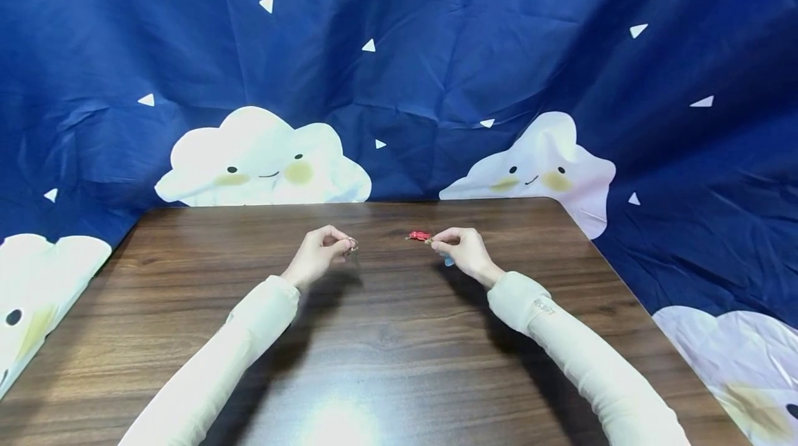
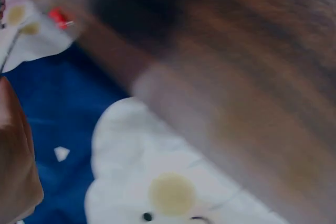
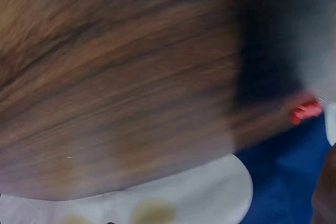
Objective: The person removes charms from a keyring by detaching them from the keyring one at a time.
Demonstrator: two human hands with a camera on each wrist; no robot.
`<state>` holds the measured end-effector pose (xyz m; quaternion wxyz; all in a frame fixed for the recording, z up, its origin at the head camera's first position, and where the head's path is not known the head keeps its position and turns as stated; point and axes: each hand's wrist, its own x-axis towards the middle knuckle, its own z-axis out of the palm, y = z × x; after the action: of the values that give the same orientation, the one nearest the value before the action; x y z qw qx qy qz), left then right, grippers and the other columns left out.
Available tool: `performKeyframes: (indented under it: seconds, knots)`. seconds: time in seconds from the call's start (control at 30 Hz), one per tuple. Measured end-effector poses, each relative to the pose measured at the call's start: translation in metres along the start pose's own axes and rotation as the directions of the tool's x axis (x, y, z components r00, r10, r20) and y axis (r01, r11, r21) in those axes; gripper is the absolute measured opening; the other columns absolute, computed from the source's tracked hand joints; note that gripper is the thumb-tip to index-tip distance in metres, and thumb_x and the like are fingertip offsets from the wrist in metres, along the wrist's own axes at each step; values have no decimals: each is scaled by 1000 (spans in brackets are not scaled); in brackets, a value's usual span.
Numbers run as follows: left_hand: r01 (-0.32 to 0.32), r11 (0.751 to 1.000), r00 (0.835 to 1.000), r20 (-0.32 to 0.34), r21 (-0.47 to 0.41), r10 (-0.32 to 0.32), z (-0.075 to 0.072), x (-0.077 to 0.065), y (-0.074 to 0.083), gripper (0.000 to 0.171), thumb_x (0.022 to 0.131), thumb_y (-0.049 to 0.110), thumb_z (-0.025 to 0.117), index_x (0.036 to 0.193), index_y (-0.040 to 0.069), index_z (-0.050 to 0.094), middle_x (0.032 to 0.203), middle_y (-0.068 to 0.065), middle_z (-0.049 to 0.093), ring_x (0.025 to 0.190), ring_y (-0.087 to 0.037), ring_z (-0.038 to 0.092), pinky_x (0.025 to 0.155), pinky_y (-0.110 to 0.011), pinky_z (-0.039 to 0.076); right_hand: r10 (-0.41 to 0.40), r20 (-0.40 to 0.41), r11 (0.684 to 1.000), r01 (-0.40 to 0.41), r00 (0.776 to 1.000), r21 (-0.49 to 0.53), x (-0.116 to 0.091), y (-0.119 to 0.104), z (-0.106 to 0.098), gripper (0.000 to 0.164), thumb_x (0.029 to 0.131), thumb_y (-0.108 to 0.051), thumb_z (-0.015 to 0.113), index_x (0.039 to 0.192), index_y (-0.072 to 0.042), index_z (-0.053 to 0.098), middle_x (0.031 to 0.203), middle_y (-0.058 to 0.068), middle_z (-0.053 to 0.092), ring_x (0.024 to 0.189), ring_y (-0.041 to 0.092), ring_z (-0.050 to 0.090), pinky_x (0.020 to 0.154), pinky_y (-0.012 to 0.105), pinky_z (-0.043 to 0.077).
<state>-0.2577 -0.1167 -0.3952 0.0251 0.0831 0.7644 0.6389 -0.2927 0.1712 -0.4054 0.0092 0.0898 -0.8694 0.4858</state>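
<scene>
In the head view my left hand [image 1: 316, 253] pinches a small gold-coloured metal piece [image 1: 353, 246] between thumb and fingers; its exact kind is too small to tell. To its right, my right hand [image 1: 467, 253] pinches the metal end of a small red trinket [image 1: 420, 235], which points toward the left hand. A light blue bit [image 1: 449, 261] shows just under the right fingers. The left wrist view has the back of the left hand [image 2: 16, 156] and a thin dark strand [image 2: 10, 51] above it. The red trinket [image 3: 307, 111] appears near the right hand [image 3: 325, 187] in the right wrist view.
Both hands are over the far half of a brown wood-grain table [image 1: 386, 335]. Behind its far edge hangs a blue curtain [image 1: 411, 72] with white clouds and triangles. A bright light reflection lies near the table's front.
</scene>
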Motion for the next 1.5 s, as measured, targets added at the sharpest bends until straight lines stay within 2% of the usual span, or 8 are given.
performKeyframes:
  seconds: [0.2,0.4,0.53,0.7,0.8,0.93,1.17,1.5]
  knots:
    - [165,986,986,28,5,-165,-5,13,-25,13,90,4,53,98,-6,54,99,-18,63,90,-21,64,79,-30,54,-7,26,993,10,1000,-116,14,17,16,12,78,-13,70,87,-5,70,75,6,68,54,7,54,51,19,45]
    - [233,972,972,38,-12,-233,-9,19,-46,11,89,0,53,95,-9,53,86,-7,61,71,-7,61,71,-21,55,-2,26,985,7,1000,-170,17,29,33,8,78,-14,71,84,-8,70,77,5,69,55,4,52,51,19,44]
    - [249,969,968,43,9,-249,-11,19,-50,8,86,-4,54,91,-10,54,94,-19,63,74,-9,62,77,-26,54,18,7,990,-17,1000,-138,14,34,39,8,77,-12,71,84,-7,70,75,5,69,52,4,51,47,19,44]
    - [196,959,979,14,207,-204,-13,18,-51,10,83,1,61,87,-8,63,94,-18,67,74,-11,61,73,-24,54,-20,-6,989,18,1000,-146,12,37,41,7,76,-11,71,82,-7,71,76,5,69,56,1,54,57,19,47]
    - [174,918,983,-10,357,-182,-16,18,-50,8,81,7,65,85,0,67,81,-7,68,68,-9,57,61,-19,48,-35,4,987,36,999,-155,11,37,40,8,76,-10,72,83,-7,71,76,5,69,59,1,55,60,19,47]
    - [136,876,989,-11,462,-147,-19,20,-51,6,81,10,66,83,5,69,71,0,65,63,-9,52,56,-19,40,-36,39,987,41,999,-156,11,35,35,14,75,-10,71,89,-5,70,81,8,70,68,7,59,66,20,48]
    - [45,842,998,18,538,-65,-22,20,-52,7,77,6,66,84,5,67,72,-3,66,65,-11,52,60,-22,39,31,148,994,-15,989,-108,9,35,25,28,74,-13,73,101,-7,68,101,8,68,90,16,58,78,24,47]
    - [-39,806,998,70,591,-3,-24,20,-54,11,74,5,69,84,4,66,76,-5,66,71,-12,58,72,-29,44,17,225,996,4,974,-92,5,40,14,44,72,-7,73,114,-5,61,114,10,63,106,21,55,85,25,44]
